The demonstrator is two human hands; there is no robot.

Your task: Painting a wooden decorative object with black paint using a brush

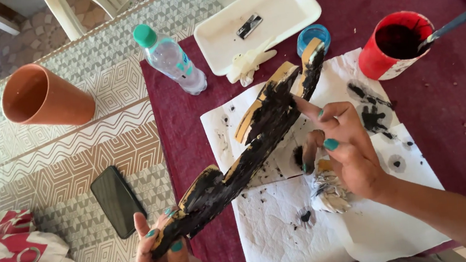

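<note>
A long wooden piece [246, 147], mostly coated in black paint with bare tan edges, runs diagonally over white paper sheets [291, 229]. My left hand [163, 259] grips its lower end at the bottom of the view. My right hand [346, 147] holds a crumpled, paint-stained wad of paper [328, 190] in the palm while its index finger touches the painted wood near the middle. A red cup [396, 45] of black paint with a brush [460, 18] in it stands at the upper right.
A white foam tray [283, 2], a blue lid [312, 35], a plastic bottle [171, 59], a terracotta pot [42, 97], a black phone [117, 200] and a red-and-white bag [19, 258] lie around. A maroon cloth [463, 99] covers the table's right side.
</note>
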